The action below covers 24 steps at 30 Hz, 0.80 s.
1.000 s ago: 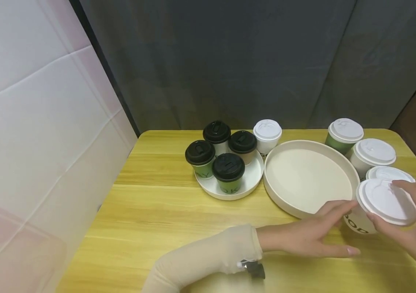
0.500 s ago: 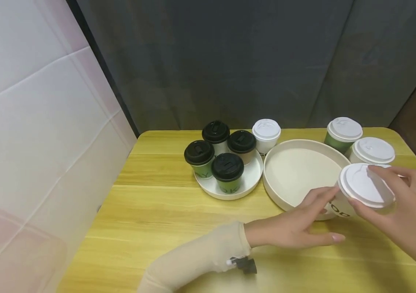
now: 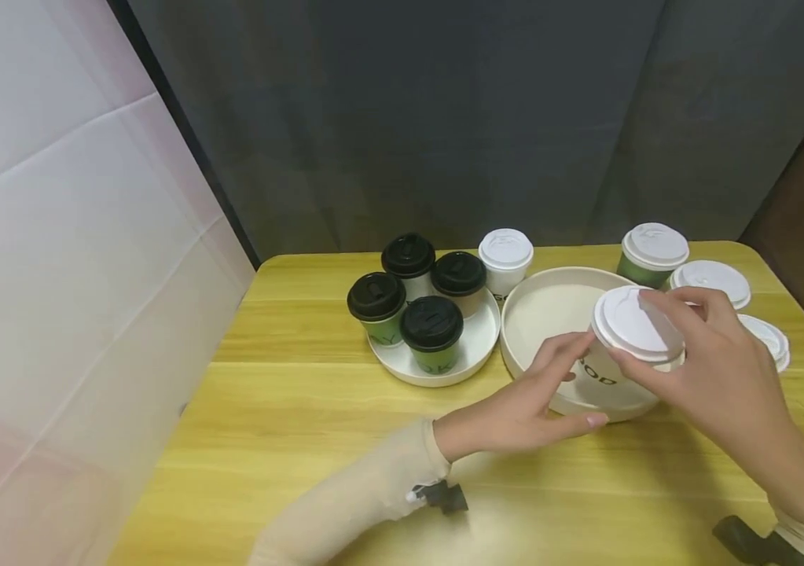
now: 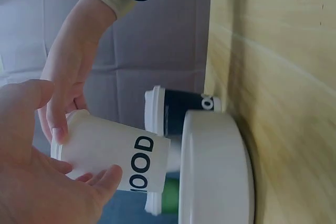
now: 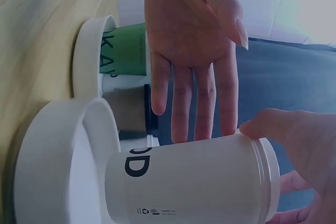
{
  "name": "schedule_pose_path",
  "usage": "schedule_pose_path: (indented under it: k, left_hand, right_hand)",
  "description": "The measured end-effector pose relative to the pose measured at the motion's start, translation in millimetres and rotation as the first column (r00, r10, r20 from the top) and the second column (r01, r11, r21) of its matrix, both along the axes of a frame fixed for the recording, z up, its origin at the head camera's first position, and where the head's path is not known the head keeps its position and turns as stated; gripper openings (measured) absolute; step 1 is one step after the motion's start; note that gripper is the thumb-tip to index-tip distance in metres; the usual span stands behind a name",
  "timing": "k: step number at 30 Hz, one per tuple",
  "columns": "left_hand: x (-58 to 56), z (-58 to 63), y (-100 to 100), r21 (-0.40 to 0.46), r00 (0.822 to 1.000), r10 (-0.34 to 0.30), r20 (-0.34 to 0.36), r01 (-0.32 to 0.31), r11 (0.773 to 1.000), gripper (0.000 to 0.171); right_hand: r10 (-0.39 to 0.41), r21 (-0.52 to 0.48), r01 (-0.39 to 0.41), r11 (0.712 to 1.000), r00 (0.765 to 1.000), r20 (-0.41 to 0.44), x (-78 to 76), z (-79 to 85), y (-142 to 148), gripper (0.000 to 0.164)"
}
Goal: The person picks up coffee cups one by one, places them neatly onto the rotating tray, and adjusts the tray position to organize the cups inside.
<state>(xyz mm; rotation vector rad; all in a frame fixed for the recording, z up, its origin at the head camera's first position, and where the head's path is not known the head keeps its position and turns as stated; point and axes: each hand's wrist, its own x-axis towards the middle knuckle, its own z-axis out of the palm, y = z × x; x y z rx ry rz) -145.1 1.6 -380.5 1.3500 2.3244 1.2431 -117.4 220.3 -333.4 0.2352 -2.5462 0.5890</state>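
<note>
A white paper coffee cup [image 3: 633,324] with a white lid hangs over the round cream tray [image 3: 539,314]. My right hand [image 3: 713,358] grips it around the lid from the right. Straight fingers of my left hand [image 3: 525,405] reach to the cup's left side, palm toward it. In the left wrist view, dark lettering shows low on the cup [image 4: 115,153], whose base is close over the tray's rim [image 4: 218,166]. The right wrist view shows the left hand's fingertips [image 5: 194,77] right at the wall of the cup [image 5: 194,182].
Left of the tray, a white plate [image 3: 478,350] bears several cups with black lids [image 3: 432,322]. A white-lidded cup [image 3: 506,255] stands behind, between plate and tray. More white-lidded cups [image 3: 711,281] line the tray's right side. A dark curtain [image 3: 409,118] backs the wooden table [image 3: 267,409].
My right hand has carried the white cup leftward, from beside the tray to over it. The left hand has moved left along with it, fingers still straight. The head view has shifted slightly.
</note>
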Motion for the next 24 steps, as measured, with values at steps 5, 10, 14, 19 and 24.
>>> schedule_pose_path:
  k: [5, 10, 14, 19, 24]
  left_hand:
    - [-5.7, 0.1, -13.6, 0.047, 0.999, 0.028, 0.017, -0.028, 0.998, 0.095]
    - [-9.3, -2.1, -24.6, 0.061, 0.998, 0.054, 0.026, -0.056, 0.997, 0.095]
    - [-11.9, -5.0, -32.5, 0.051, 0.995, 0.089, 0.036, -0.091, 0.995, 0.095]
    - [-15.2, -10.2, -40.4, 0.031, 0.989, 0.129, 0.067, -0.131, 0.991, 0.094]
    - [-17.8, -14.7, -46.1, -0.017, 0.978, 0.184, 0.100, -0.183, 0.983, 0.093]
  right_hand:
    - [0.030, -0.017, -0.030, 0.999, 1.000, -0.003, -12.0, 0.7, -14.7, 0.069]
    - [0.055, -0.016, -0.055, 0.998, 0.998, -0.021, -23.2, -1.2, -26.5, 0.067]
    - [0.079, 0.001, -0.079, 0.997, 0.996, -0.040, -31.7, -4.1, -35.2, 0.065]
    - [0.115, 0.012, -0.115, 0.993, 0.992, -0.049, -42.5, -12.0, -44.1, 0.062]
    - [0.143, 0.023, -0.142, 0.990, 0.987, -0.069, -53.6, -22.2, -51.1, 0.058]
